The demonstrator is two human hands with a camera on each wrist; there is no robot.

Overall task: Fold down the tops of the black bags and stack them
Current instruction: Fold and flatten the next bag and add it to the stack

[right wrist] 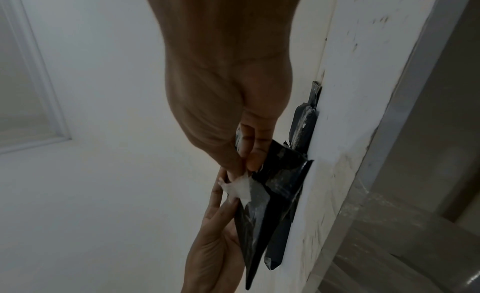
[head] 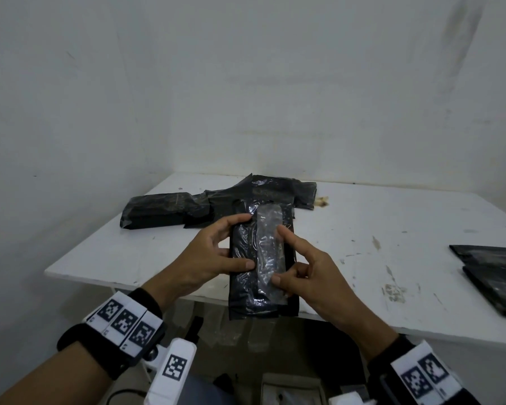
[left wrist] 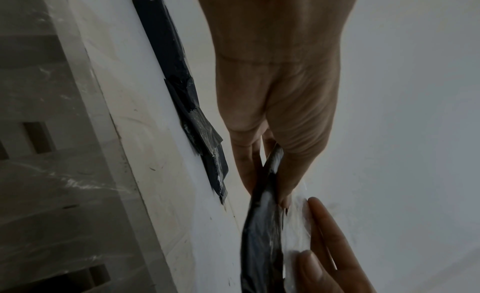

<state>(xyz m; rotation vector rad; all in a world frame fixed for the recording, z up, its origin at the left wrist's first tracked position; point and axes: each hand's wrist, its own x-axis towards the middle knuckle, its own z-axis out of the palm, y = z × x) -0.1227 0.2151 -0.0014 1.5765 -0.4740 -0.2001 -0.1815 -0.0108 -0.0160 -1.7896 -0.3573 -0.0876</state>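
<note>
White table [head: 362, 229], both hands holding black bag [head: 246, 252]

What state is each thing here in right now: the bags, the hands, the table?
Black bag: held above the table's near edge, clear strip on its face.
Left hand: grips the bag's left side.
Right hand: pinches the clear strip.
Pile of black bags: lying loose at the table's back.
Stacked bags: flat at the right edge.
Table: white, scuffed.

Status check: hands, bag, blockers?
Left hand grips black bag. Right hand pinches its clear flap. Bag held above table edge. Nothing blocking.
</note>
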